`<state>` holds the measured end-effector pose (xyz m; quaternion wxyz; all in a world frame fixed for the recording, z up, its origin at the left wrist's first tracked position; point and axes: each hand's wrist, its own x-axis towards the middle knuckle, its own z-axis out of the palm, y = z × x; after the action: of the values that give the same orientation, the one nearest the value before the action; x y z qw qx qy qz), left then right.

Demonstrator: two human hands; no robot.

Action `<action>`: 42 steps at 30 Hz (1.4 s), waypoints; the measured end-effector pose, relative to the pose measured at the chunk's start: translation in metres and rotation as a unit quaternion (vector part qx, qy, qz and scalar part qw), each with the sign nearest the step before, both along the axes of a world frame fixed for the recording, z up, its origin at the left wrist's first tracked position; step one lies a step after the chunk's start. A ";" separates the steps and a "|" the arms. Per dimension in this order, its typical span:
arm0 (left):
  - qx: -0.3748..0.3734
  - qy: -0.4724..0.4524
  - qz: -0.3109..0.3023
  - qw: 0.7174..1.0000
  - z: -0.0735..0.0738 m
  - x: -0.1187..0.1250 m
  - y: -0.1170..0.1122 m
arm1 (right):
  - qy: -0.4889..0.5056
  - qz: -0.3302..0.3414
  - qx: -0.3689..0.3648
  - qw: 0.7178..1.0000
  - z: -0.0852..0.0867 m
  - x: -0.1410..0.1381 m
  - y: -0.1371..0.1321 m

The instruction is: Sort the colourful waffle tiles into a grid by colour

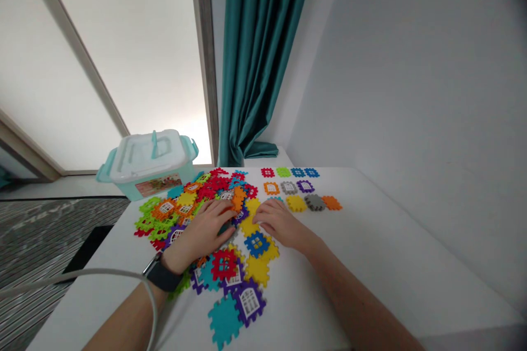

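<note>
Red, yellow, purple & other notched tiles lie in an overlapping pile on the counter, under & around L hand, extending to the fingers of R hand.

Hand status:
- L hand: palm down, thumb apart from fingers, tips at orange tile. Grip: cannot tell.
- R hand: fingers bent, tips at yellow tile. Pinch vs. mere contact: cannot tell.

Risk 1, drag. Cause: stacked pcs. w/ notched edges; pulling one from beside L hand may carry its neighbours along.

Risk 2, disturbed rows. Spaced rows lie beyond R hand; nearest is a part-hidden teal tile, w/ another yellow pc. beside it. Cause: R knuckles swinging fwd. could nudge either out of line.

Risk 3, snag. Cable crosses L forearm nr. watch. Cause: L arm reaching fwd. might pull it taut or sweep it over near-side pcs., e.g. turquoise tile, lying nearer the body than both hands.

Risk 4, mis-pick. Cause: L hand hides part of the pile; an unintended pc. could be lifted, esp. where colours overlap.
</note>
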<state>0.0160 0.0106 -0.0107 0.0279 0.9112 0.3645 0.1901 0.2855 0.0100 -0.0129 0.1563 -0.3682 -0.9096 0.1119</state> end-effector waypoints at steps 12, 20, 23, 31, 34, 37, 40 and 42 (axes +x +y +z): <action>-0.004 0.004 0.011 1.000 0.000 -0.002 0.002 | -0.037 -0.002 0.025 0.999 -0.004 -0.009 0.002; -0.008 -0.013 0.002 1.000 0.001 -0.002 0.002 | 0.029 -0.001 -0.003 1.000 -0.011 -0.010 0.003; -0.003 -0.017 -0.003 1.000 0.005 -0.001 0.000 | 0.081 -0.019 -0.018 0.996 -0.016 -0.011 0.004; 0.008 -0.047 -0.012 0.999 0.016 0.003 -0.006 | 0.179 -0.076 -0.049 0.980 -0.012 -0.014 0.005; 0.021 -0.058 -0.016 0.998 0.014 0.002 -0.006 | 0.229 -0.098 -0.078 0.965 -0.007 -0.017 0.001; 0.037 -0.067 -0.024 0.997 0.012 0.002 -0.005 | 0.273 -0.113 -0.110 0.949 -0.005 -0.022 -0.002; 0.044 -0.071 -0.029 0.996 0.011 0.001 -0.006 | 0.305 -0.117 -0.125 0.937 -0.005 -0.027 -0.005; 0.046 -0.080 -0.017 0.996 0.012 0.001 -0.006 | 0.317 -0.118 -0.116 0.934 -0.006 -0.030 -0.007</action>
<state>0.0175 0.0050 0.0011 0.0179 0.8995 0.3361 0.2786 0.2554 0.0027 -0.0186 0.4048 -0.4341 -0.7436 0.3077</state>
